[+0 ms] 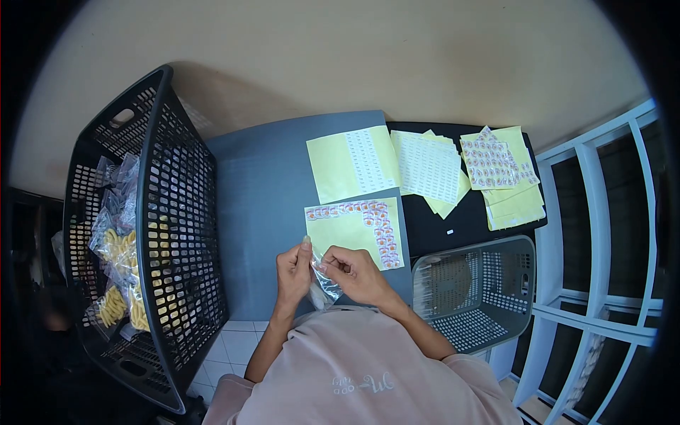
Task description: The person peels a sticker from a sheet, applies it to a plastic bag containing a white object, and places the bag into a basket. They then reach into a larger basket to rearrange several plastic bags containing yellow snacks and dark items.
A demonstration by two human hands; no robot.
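Between my hands, close in front of my shirt, is a small clear plastic bag [324, 292] with shiny creases. My left hand [292, 270] is closed on its left edge, thumb pointing up. My right hand [355, 273] pinches at the bag's upper part, fingers curled; I cannot tell whether a sticker is in that pinch. Just beyond the hands lies a yellow backing sheet [333, 237] with round orange-and-purple stickers [386, 234] left along its top and right side. Above it rests another yellow sheet [329, 166] with a strip of small white labels [365, 159].
A tall dark basket [180, 212] at left holds plastic bags of yellow curved snacks [117, 248]. A grey basket [489, 283] stands at right. More label sheets [428, 166] and sticker sheets [496, 163] lie on the black surface [425, 230] beside the grey table [248, 184].
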